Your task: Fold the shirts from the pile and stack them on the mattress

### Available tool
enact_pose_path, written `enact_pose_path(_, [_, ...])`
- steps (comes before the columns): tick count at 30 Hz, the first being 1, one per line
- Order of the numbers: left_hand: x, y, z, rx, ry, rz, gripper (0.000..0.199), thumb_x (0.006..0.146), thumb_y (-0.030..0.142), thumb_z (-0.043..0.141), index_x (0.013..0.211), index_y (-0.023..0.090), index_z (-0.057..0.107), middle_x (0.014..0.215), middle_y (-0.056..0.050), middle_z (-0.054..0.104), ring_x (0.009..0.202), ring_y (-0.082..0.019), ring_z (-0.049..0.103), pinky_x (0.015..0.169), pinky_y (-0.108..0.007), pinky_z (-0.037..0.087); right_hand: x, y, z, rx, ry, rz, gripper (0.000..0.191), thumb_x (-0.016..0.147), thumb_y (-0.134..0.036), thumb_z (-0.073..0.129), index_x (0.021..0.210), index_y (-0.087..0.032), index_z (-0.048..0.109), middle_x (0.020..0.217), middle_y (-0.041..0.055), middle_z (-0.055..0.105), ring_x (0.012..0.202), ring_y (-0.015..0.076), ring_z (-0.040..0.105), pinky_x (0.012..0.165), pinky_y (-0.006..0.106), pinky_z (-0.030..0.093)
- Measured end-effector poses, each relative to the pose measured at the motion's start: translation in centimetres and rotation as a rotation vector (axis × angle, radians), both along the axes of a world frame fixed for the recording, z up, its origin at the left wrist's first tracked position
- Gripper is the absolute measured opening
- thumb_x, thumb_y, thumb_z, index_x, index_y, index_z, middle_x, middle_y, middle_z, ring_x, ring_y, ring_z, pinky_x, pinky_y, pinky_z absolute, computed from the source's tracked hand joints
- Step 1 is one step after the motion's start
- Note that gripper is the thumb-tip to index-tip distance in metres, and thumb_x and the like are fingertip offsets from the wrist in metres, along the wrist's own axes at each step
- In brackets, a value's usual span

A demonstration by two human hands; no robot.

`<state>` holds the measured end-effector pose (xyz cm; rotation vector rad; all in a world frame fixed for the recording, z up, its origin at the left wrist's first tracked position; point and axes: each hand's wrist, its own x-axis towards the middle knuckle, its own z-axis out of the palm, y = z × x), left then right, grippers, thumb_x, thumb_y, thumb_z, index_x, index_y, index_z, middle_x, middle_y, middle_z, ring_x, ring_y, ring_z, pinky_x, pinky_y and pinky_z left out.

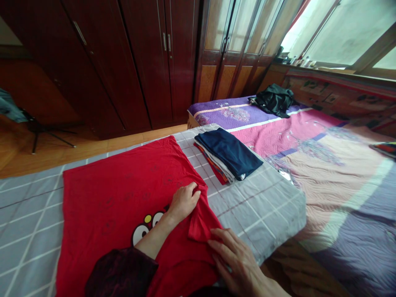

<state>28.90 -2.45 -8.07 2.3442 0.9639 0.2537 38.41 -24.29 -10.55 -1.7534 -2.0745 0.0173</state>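
A red shirt point(123, 181) with a cartoon eye print lies spread over the grey checked cloth, its sleeve part folded inward at the right. My left hand point(183, 203) reaches across the print, fingers closed on the red fabric near the shirt's right edge. Lower right, my right hand point(233, 253) rests at the sleeve edge, its thumb and fingers at the fabric. Beyond the shirt, a stack of folded clothes point(230, 150) with dark blue on top sits on the grey checked cloth point(269, 206).
A bed with a purple and pink patterned cover point(278, 136) stands to the right, with a black garment point(274, 100) on it. Dark red wardrobes point(148, 62) line the back. A small white object point(284, 175) lies near the grey cloth's right edge. A tripod point(35, 128) stands at left.
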Motion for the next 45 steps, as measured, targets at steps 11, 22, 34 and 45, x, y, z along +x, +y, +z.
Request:
enact_pose_path(11, [-0.2,0.0,0.0,0.028,0.061,-0.063,0.020,0.087,0.036,0.049,0.080,0.020,0.058,0.079,-0.003,0.069,0.076,-0.018,0.063,0.061,-0.025,0.034,-2.3,4.4,1.4,-0.039,-0.046,-0.122,0.013,0.083,-0.012,0.051,0.086,-0.021,0.060,0.082,0.0046,0.059,0.075,0.0197,0.054,0.068,0.034,0.045])
enact_pose_path(22, [-0.5,0.3,-0.1,0.072,0.087,-0.066,0.015,0.089,0.029,0.046,0.088,0.021,0.059,0.086,-0.005,0.071,0.084,-0.021,0.066,0.064,-0.026,0.038,-4.0,3.7,1.9,-0.191,0.046,0.101,0.017,0.083,-0.015,0.051,0.098,-0.021,0.057,0.091,0.0049,0.060,0.080,0.0192,0.051,0.073,0.031,0.044])
enact_pose_path(34, [-0.5,0.1,0.5,0.120,0.190,-0.075,0.015,0.091,0.030,0.047,0.094,0.023,0.060,0.089,-0.006,0.071,0.089,-0.023,0.066,0.069,-0.028,0.043,-1.1,1.5,2.6,-0.027,0.281,0.238,0.028,0.086,-0.009,0.043,0.110,-0.020,0.052,0.092,0.0083,0.066,0.084,0.0170,0.061,0.073,0.029,0.048])
enact_pose_path(45, [-0.7,0.6,0.4,0.101,0.175,-0.090,0.012,0.090,0.030,0.050,0.091,0.023,0.059,0.092,-0.004,0.071,0.092,-0.022,0.065,0.071,-0.027,0.043,-1.2,2.3,3.1,-0.027,0.389,0.235,0.026,0.088,-0.012,0.043,0.110,-0.021,0.054,0.104,0.0085,0.064,0.092,0.0154,0.060,0.077,0.028,0.048])
